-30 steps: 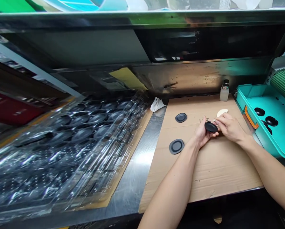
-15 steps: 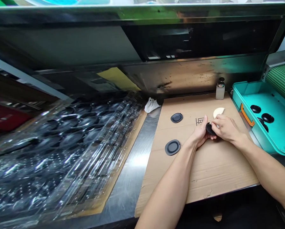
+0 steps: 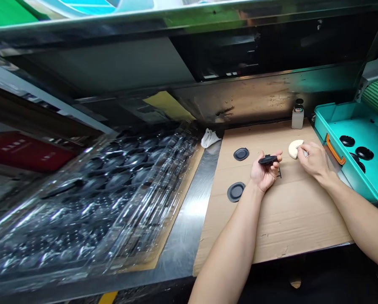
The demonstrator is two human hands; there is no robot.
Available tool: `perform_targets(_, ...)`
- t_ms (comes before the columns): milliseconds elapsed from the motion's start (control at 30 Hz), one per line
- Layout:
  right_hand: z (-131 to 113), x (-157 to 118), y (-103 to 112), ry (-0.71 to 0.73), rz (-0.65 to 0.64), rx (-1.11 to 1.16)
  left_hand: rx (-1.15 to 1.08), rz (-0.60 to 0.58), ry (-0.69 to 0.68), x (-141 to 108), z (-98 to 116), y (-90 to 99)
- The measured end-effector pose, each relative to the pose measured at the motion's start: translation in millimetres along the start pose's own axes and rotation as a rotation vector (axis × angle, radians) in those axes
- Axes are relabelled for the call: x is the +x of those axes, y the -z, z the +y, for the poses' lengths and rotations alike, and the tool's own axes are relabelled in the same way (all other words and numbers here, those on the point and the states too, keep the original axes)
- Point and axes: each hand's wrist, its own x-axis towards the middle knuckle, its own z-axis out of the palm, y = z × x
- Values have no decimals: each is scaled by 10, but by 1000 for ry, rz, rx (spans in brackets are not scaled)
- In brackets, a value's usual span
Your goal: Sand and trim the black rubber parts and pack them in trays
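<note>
My left hand (image 3: 263, 174), palm up, holds a black round part (image 3: 268, 160) over the cardboard sheet (image 3: 290, 219). Its fingers curl round the part's edge. At the right, my right hand (image 3: 314, 158) has its fingers pressed together at the edge of a cream-coloured round pad (image 3: 294, 148) lying on the cardboard; whether they grip the pad or something small is hidden. Two dark oval pieces lie left of my hands, one farther back (image 3: 241, 154) and one nearer (image 3: 236, 192), partly behind my left forearm.
A small bottle (image 3: 298, 118) stands at the cardboard's back edge. The turquoise bin (image 3: 328, 126) at the right holds several black discs. Clear plastic trays (image 3: 113, 215) with dark parts cover the left side. A white crumpled cloth (image 3: 209, 138) lies by the back wall.
My right hand has left the black part and moved right to the cream pad. My left hand has tilted the black part so it shows edge-on. The view has shifted a little.
</note>
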Motion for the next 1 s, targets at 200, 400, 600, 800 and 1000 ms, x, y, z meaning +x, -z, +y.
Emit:
perform_targets(200,88,-7,-87,-61,-94,-78,-3,1,7,-7,-6,0)
perform_targets(400,113,14,-82,-50,-63,47,125,14,-70,15,-63,-48)
perform_targets(600,-206,-94,-60,46,47,366,256,2,-268,104,-159,-41)
perform_targets(800,-442,-265,-47,360,-126,392,280,45,-342,112,-174,-33)
perform_targets(1000,-369,-215,-44,243,-70,260,296,61,-351,129,-164,-32)
